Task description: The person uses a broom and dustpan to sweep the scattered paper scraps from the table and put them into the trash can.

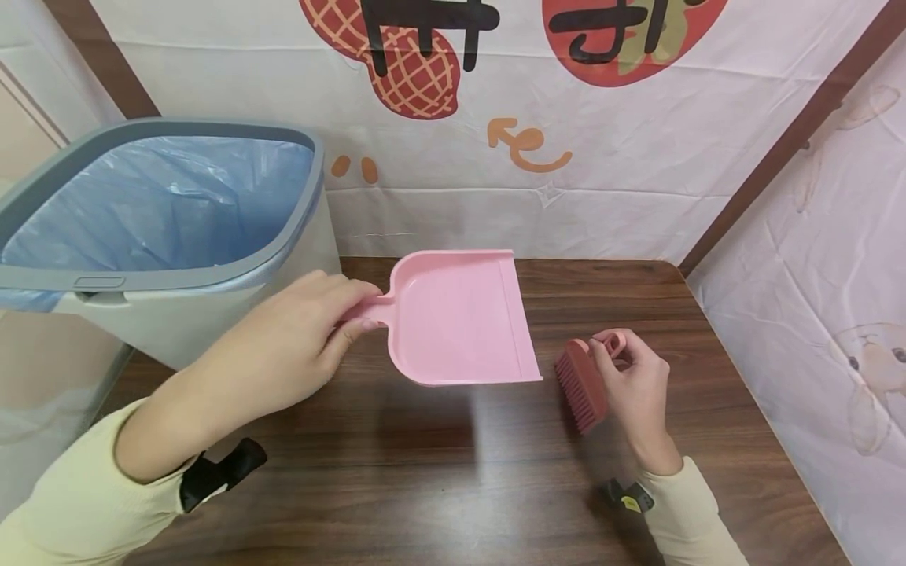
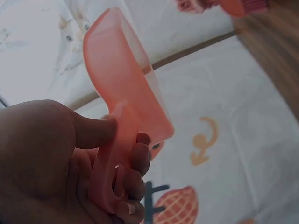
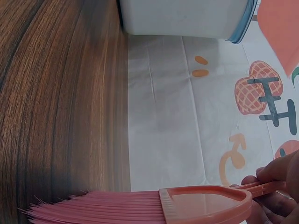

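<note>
A pink dustpan [image 1: 456, 318] hangs above the table, its straight lip turned to the right in the head view. My left hand [image 1: 300, 334] grips its short handle; in the left wrist view the fingers wrap the handle [image 2: 114, 158] with the thumb along it. To the right, my right hand [image 1: 637, 385] pinches the handle of a small reddish-pink hand brush [image 1: 582, 381]. The brush's bristles [image 3: 103, 207] point down toward the tabletop; whether they touch it I cannot tell. Brush and dustpan are apart.
A pale bin [image 1: 304, 244] with a grey-blue rim and a blue bag liner [image 1: 233, 196] stands at the left, beside my left forearm. Dark wood-grain table [image 1: 340, 472] lies beneath both hands. A printed white cloth [image 1: 439, 157] hangs behind the table's far edge.
</note>
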A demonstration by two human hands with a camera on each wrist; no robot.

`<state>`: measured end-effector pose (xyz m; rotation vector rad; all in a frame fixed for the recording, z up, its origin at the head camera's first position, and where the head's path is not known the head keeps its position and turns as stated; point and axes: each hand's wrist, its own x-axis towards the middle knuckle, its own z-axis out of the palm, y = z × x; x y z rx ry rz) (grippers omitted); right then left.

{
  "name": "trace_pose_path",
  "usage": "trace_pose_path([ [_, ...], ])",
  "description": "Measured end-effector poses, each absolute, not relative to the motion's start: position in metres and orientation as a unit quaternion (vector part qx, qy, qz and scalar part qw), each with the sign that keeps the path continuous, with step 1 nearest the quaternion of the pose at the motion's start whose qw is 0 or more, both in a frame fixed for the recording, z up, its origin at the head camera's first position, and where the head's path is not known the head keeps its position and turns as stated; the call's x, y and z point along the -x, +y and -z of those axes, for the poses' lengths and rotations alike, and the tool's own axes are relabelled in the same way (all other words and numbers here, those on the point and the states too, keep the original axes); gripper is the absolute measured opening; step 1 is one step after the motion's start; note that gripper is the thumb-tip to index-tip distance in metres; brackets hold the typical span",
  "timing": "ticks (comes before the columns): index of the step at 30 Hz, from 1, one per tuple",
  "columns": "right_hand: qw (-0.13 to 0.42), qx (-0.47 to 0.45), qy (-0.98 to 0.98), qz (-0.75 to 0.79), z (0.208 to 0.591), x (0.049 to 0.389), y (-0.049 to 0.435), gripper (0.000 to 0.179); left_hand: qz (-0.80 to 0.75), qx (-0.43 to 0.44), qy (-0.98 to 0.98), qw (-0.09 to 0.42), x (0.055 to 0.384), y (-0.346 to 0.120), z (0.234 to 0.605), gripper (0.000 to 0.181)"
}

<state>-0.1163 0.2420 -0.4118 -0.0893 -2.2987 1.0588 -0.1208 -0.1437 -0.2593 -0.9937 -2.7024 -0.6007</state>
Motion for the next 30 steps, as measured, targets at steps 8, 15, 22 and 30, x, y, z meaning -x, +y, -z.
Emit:
trace_pose_path([
  [8, 0.304, 0.03, -0.867, -0.393, 0.414, 0.118, 0.242, 0.008, 0.205, 0.351, -0.911, 0.077, 0.124, -0.122, 0.303, 0.015],
  [15, 0.307, 0.031, -0.866, -0.395, 0.414, 0.118, 0.242, 0.009, 0.209, 0.343, -0.914, 0.063, 0.124, -0.109, 0.352, 0.018],
  [22, 0.304, 0.033, -0.866, -0.397, 0.413, 0.118, 0.24, 0.009, 0.185, 0.335, -0.922, 0.054, 0.125, -0.105, 0.397, 0.021],
  [30, 0.302, 0.036, -0.865, -0.398, 0.414, 0.118, 0.241, 0.008, 0.167, 0.343, -0.921, 0.071, 0.128, -0.101, 0.433, 0.021],
])
